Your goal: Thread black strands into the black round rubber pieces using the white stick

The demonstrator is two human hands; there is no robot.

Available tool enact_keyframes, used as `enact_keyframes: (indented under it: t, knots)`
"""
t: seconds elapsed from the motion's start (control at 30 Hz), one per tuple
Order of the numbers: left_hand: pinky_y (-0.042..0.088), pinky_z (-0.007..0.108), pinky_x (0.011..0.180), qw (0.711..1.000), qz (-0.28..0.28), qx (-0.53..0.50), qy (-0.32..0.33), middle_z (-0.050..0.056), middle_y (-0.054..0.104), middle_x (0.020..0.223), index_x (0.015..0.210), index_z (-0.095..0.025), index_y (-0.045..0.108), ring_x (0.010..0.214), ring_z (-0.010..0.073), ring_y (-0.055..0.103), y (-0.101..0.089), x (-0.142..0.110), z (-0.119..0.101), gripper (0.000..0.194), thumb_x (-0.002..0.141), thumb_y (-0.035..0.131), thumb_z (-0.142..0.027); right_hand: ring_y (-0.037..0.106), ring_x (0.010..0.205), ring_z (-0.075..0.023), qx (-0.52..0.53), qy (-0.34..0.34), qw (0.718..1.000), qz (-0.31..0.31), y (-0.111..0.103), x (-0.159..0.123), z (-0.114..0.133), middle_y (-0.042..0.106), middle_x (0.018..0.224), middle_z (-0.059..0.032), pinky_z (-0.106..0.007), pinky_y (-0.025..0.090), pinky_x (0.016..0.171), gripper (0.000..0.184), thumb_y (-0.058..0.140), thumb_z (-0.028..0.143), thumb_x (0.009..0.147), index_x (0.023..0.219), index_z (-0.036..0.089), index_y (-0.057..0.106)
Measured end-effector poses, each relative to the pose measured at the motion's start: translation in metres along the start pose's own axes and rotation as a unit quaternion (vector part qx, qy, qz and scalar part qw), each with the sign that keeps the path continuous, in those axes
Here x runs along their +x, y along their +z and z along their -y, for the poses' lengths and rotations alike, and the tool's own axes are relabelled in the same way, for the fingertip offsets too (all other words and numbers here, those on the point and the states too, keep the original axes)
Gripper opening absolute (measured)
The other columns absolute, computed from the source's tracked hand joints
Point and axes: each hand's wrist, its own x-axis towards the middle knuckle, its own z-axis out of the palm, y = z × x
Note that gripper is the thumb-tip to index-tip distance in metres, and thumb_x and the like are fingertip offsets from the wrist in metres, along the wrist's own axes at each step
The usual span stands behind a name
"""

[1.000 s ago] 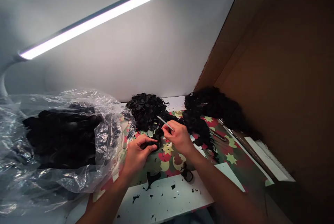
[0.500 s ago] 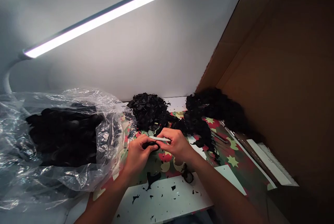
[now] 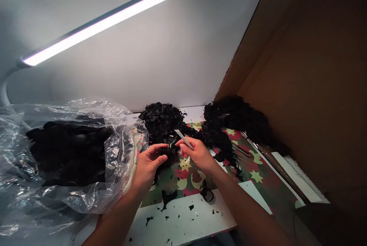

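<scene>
My left hand (image 3: 150,165) is closed around a small black ribbed piece (image 3: 165,149), held between thumb and fingers above the table. It looks like a rubber part; much of it is hidden or dark. In my right hand (image 3: 198,155) is a slim whitish pen-like tool (image 3: 184,139), its end pointing up and to the left, apart from the black piece. Just beyond both hands rises a heap of thin black scraps (image 3: 162,118). A camouflage-patterned cover with stars (image 3: 185,165) lies under the hands.
A clear plastic bag (image 3: 120,154) full of black pieces (image 3: 71,154) fills the left side. More black scraps (image 3: 237,118) lie against the cardboard wall (image 3: 301,66) at right. Metal tweezers (image 3: 242,150) rest near them. A lit lamp (image 3: 100,24) hangs above.
My hands have moved apart. The tool has swung from lying nearly flat across the black piece to pointing up and away, and my left grip has loosened around the piece.
</scene>
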Motion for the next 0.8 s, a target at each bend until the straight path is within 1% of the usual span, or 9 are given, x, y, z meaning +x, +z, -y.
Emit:
enact_keyframes:
  t: [0.07, 0.13, 0.27, 0.43, 0.57, 0.63, 0.7, 0.77, 0.8]
  knots:
    - [0.053, 0.029, 0.078, 1.0, -0.005, -0.017, -0.003, 0.005, 0.076, 0.095, 0.104, -0.02, 0.076, 0.086, 0.0201, 0.069, -0.001, 0.001, 0.003, 0.038, 0.069, 0.084, -0.032, 0.052, 0.059, -0.0133, 0.081, 0.022, 0.996, 0.037, 0.009, -0.002, 0.002, 0.058, 0.058, 0.0017, -0.026, 0.04, 0.059, 0.032, 0.059, 0.045, 0.091, 0.082, 0.017, 0.07]
    - [0.053, 0.028, 0.077, 1.0, -0.004, -0.014, 0.0, 0.004, 0.076, 0.093, 0.103, -0.02, 0.076, 0.085, 0.0194, 0.068, 0.0, 0.001, 0.004, 0.038, 0.068, 0.085, -0.03, 0.053, 0.059, -0.0137, 0.135, 0.039, 0.989, 0.052, 0.016, -0.004, 0.004, 0.058, 0.058, 0.0011, -0.026, 0.041, 0.058, 0.035, 0.068, 0.051, 0.084, 0.078, 0.016, 0.069]
    - [0.053, 0.026, 0.075, 1.0, 0.0, -0.012, 0.004, 0.004, 0.076, 0.093, 0.102, -0.02, 0.077, 0.085, 0.0187, 0.068, 0.001, 0.0, 0.005, 0.037, 0.068, 0.085, -0.029, 0.05, 0.055, -0.0114, 0.186, 0.071, 0.979, 0.033, 0.025, -0.006, 0.005, 0.059, 0.06, 0.0024, -0.025, 0.037, 0.054, 0.031, 0.076, 0.047, 0.076, 0.079, 0.017, 0.069]
    - [0.054, 0.029, 0.081, 0.991, 0.001, -0.129, -0.041, 0.005, 0.078, 0.094, 0.099, -0.02, 0.078, 0.087, 0.0192, 0.069, 0.008, -0.001, 0.002, 0.039, 0.062, 0.088, -0.03, 0.042, 0.051, -0.0087, 0.26, 0.097, 0.96, 0.022, 0.025, -0.007, 0.005, 0.054, 0.055, 0.005, -0.023, 0.029, 0.05, 0.03, 0.078, 0.044, 0.073, 0.08, 0.017, 0.069]
    - [0.054, 0.03, 0.085, 0.988, -0.004, -0.146, -0.053, 0.005, 0.077, 0.094, 0.098, -0.02, 0.078, 0.088, 0.0192, 0.069, 0.008, 0.002, 0.003, 0.041, 0.059, 0.089, -0.03, 0.039, 0.049, -0.0074, 0.286, 0.118, 0.951, 0.026, 0.025, -0.007, 0.006, 0.05, 0.054, 0.0059, -0.023, 0.028, 0.051, 0.03, 0.08, 0.043, 0.07, 0.076, 0.016, 0.067]
    - [0.054, 0.031, 0.085, 0.992, -0.001, -0.116, -0.04, 0.005, 0.077, 0.095, 0.101, -0.02, 0.077, 0.089, 0.02, 0.069, 0.007, 0.003, 0.004, 0.04, 0.064, 0.087, -0.032, 0.039, 0.05, -0.0077, 0.286, 0.112, 0.951, 0.039, 0.025, -0.007, 0.006, 0.05, 0.054, 0.0057, -0.023, 0.029, 0.051, 0.028, 0.077, 0.041, 0.072, 0.079, 0.016, 0.067]
    - [0.055, 0.031, 0.083, 0.999, 0.009, -0.038, 0.002, 0.006, 0.075, 0.097, 0.108, -0.021, 0.074, 0.091, 0.0205, 0.069, 0.007, -0.002, 0.002, 0.036, 0.074, 0.08, -0.033, 0.039, 0.049, -0.0082, 0.277, 0.095, 0.955, 0.038, 0.023, -0.004, 0.002, 0.053, 0.056, 0.0044, -0.023, 0.029, 0.05, 0.023, 0.07, 0.039, 0.076, 0.083, 0.017, 0.068]
    - [0.055, 0.031, 0.082, 0.991, 0.028, 0.098, 0.084, 0.006, 0.072, 0.1, 0.112, -0.023, 0.073, 0.093, 0.0203, 0.068, 0.012, -0.014, -0.008, 0.028, 0.086, 0.069, -0.031, 0.038, 0.048, -0.0085, 0.236, 0.065, 0.97, -0.012, 0.019, -0.001, -0.004, 0.054, 0.057, 0.0033, -0.022, 0.027, 0.049, 0.019, 0.061, 0.036, 0.08, 0.078, 0.017, 0.065]
    - [0.055, 0.031, 0.082, 0.974, 0.037, 0.177, 0.138, 0.007, 0.07, 0.103, 0.113, -0.025, 0.073, 0.094, 0.0199, 0.067, 0.015, -0.022, -0.017, 0.024, 0.09, 0.064, -0.029, 0.037, 0.048, -0.0087, 0.209, 0.051, 0.976, -0.046, 0.016, 0.001, -0.008, 0.053, 0.057, 0.0032, -0.022, 0.027, 0.048, 0.02, 0.057, 0.035, 0.081, 0.073, 0.018, 0.061]
